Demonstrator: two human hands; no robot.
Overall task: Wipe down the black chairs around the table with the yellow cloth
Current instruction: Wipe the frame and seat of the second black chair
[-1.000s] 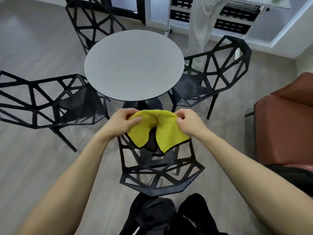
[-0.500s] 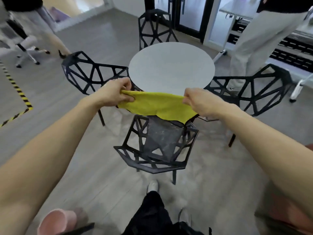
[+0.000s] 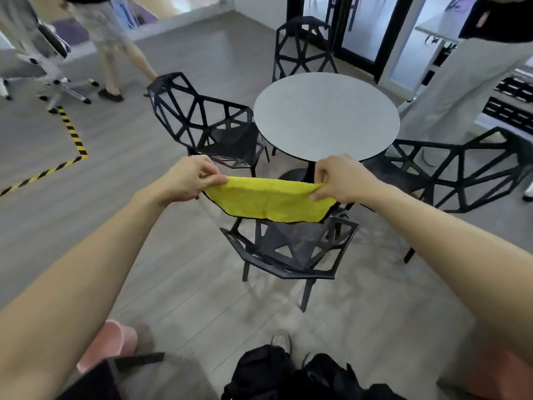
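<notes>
Two hands, left [image 3: 189, 180] and right [image 3: 343, 179], each grip pinching fuzzy yellow cloth [image 3: 268, 202], angular black lattice chair [image 3: 291, 249]

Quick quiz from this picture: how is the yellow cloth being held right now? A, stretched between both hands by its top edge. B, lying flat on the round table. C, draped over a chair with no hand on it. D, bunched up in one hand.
A: the left hand and the right hand each pinch an end of the yellow cloth, which hangs spread between them above the nearest black chair.
</notes>
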